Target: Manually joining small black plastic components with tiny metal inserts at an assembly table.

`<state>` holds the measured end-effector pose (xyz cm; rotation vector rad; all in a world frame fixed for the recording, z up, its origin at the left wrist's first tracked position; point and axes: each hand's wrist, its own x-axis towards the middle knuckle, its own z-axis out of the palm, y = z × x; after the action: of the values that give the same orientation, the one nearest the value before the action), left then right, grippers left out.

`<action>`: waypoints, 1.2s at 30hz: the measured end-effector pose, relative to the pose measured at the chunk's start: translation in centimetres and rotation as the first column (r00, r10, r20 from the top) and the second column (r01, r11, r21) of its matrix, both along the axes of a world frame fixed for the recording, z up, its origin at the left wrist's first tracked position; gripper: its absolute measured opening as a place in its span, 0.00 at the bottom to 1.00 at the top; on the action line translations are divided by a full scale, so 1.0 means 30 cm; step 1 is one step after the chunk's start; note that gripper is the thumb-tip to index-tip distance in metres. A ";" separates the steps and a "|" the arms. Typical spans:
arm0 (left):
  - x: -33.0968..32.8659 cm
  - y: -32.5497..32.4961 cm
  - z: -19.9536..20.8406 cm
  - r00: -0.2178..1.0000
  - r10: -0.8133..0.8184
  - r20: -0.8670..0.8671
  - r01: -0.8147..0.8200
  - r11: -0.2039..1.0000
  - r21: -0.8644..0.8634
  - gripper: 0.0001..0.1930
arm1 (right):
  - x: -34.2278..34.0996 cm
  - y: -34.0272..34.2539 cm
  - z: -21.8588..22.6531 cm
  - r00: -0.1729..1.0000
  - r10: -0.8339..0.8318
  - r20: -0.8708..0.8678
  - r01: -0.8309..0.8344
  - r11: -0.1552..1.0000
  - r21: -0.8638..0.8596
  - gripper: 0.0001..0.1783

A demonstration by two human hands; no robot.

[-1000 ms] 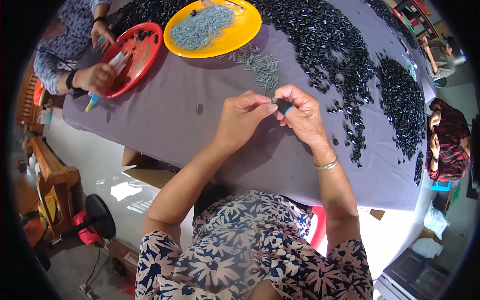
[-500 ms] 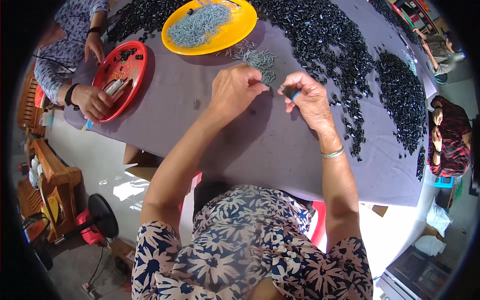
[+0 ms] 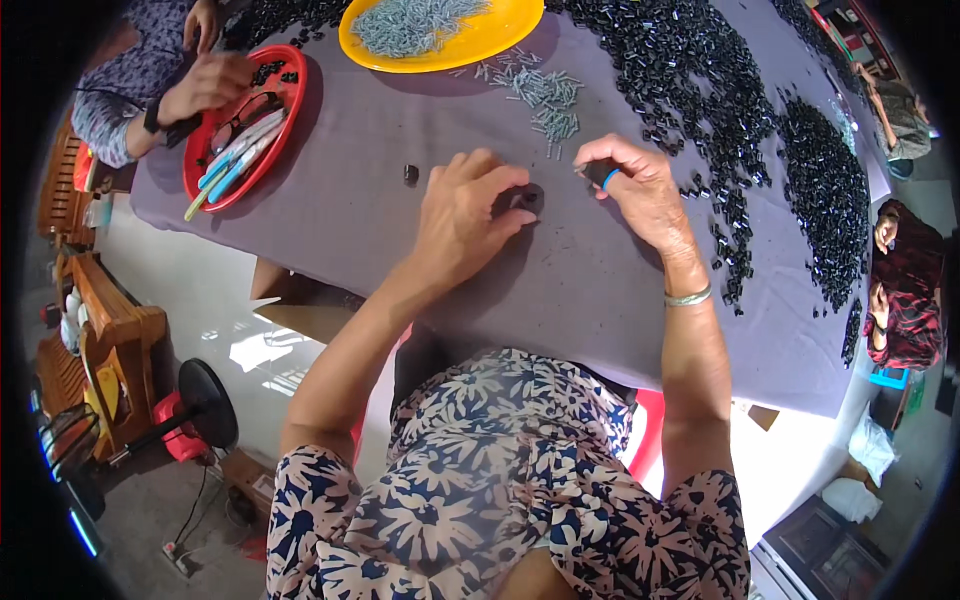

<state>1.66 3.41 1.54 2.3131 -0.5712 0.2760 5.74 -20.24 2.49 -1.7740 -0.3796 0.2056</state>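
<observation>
My left hand is low over the grey cloth, thumb and forefinger apart around a small black piece that seems to lie on the table. My right hand is closed on a short dark tool with a blue band and a small metal tip; its exact kind is unclear. Another small black piece lies to the left of my left hand. Beyond my hands is a loose scatter of thin grey screw-like pins.
A yellow plate of grey pins stands at the far side. Large heaps of small black pieces spread across the right. At left, a co-worker's hand is over a red tray with glasses and white-blue sticks.
The view has shifted, so the table sits higher. My left fingers have parted from a pinch and come down by the black piece. The co-worker's hand has left the sticks.
</observation>
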 end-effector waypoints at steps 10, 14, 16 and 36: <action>0.029 -0.031 -0.035 1.000 -0.002 0.011 0.002 0.999 -0.035 0.09 | -0.017 0.023 -0.006 0.992 0.058 0.109 -0.047 0.994 -0.100 0.13; 0.040 -0.048 -0.045 0.998 -0.005 0.057 0.008 0.998 -0.058 0.08 | -0.045 0.081 0.003 0.971 0.028 0.239 0.004 0.991 -0.133 0.13; 0.047 -0.049 -0.049 0.997 -0.005 0.077 0.009 0.998 -0.055 0.08 | -0.051 0.093 0.008 0.965 -0.006 0.264 0.055 0.983 -0.177 0.15; 0.059 -0.054 -0.043 0.996 -0.057 0.063 0.062 0.995 -0.078 0.08 | -0.090 0.167 0.111 0.831 0.283 0.480 0.019 0.846 -0.533 0.32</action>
<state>3.42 1.78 0.26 2.2126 -0.6463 0.3355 3.04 -15.24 5.81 -2.3414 -0.9409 -0.1246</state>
